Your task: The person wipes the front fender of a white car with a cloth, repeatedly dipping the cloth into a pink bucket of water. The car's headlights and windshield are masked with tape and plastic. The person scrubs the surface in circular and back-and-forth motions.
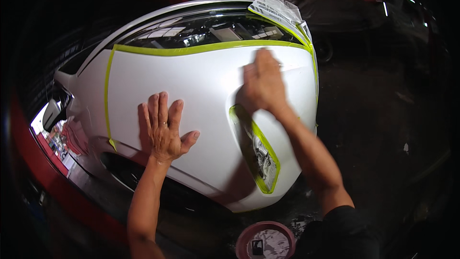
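A white car body panel fills the middle, edged with yellow-green masking tape. My left hand lies flat on it, fingers spread, thumb out to the right, holding nothing. My right hand, blurred by motion, presses on the panel farther right, just below the taped window edge. Its fingers are held together; whatever lies under them is hidden. Below that hand sits a lamp, covered and framed in the same tape. The car's window is dark and glossy along the far side.
Printed masking film covers the far right corner of the window. A reddish round basin with whitish liquid and a small dark object stands on the dark floor near me. A wheel arch opening lies below the panel. A side mirror is at left.
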`<state>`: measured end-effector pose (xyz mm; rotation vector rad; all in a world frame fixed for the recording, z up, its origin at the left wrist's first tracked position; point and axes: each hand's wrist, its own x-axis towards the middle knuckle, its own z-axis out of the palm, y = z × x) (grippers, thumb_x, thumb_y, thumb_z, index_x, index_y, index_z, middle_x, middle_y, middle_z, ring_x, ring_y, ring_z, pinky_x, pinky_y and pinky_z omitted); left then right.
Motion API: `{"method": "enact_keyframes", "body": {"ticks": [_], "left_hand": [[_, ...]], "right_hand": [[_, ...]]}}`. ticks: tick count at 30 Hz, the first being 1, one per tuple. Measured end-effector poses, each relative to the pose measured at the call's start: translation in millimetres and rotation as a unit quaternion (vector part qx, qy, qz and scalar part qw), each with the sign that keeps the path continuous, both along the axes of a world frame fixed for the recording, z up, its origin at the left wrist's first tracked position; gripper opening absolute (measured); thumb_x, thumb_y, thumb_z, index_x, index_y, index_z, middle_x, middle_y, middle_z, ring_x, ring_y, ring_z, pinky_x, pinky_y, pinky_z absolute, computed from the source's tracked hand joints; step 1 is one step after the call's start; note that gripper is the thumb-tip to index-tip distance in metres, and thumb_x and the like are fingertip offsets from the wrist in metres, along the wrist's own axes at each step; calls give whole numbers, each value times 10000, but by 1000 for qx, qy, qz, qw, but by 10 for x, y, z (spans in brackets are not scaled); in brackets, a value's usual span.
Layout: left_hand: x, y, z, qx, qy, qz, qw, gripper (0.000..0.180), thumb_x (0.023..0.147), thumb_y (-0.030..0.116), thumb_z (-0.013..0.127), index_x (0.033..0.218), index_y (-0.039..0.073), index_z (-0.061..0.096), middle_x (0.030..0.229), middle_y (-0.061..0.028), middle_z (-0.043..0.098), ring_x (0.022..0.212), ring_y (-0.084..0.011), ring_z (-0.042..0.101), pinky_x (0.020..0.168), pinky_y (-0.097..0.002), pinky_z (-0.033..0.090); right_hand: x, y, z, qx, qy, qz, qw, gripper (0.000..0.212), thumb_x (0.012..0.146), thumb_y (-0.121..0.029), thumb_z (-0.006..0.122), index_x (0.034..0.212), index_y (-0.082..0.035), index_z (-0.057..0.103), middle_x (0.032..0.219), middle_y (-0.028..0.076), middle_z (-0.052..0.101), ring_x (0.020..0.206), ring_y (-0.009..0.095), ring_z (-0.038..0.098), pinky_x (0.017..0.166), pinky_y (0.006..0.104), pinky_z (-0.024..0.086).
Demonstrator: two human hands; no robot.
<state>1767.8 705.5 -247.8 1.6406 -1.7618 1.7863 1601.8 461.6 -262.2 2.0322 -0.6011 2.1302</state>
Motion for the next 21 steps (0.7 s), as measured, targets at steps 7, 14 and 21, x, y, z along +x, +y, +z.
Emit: {"method": "enact_keyframes", "body": {"ticks": [7, 14, 21], "left_hand": [[-78, -63, 90, -8, 58, -48, 997, 772, 877, 595, 475, 1465, 117, 331, 1532, -195, 228, 1417, -394, 187, 1125, -612, 71], [97, 101, -53, 3, 98, -43, 994, 752, 837, 583, 548, 1432, 149, 397, 1525, -166, 259, 1420, -348, 210, 1129, -606, 109], [72, -22, -60, -17, 144, -116, 983, 738, 813, 552, 599, 1437, 216, 394, 1536, -112, 253, 1434, -291, 197, 1148, -582, 110]], "right_hand": [[32, -1171, -280, 106, -42, -35, 993, 463, 976, -259, 425, 1298, 74, 451, 1314, 315, 446, 1232, 430, 439, 1073, 474, 323], [286, 852, 252, -130, 130, 152, 971, 379, 848, -210, 533, 1079, 85, 584, 1242, 326, 491, 1257, 498, 391, 1100, 548, 243], [-251, -210, 431, 136, 213, 170, 952, 591, 990, -332, 379, 1405, 84, 310, 1471, 269, 313, 1372, 379, 304, 1149, 400, 219]]}}
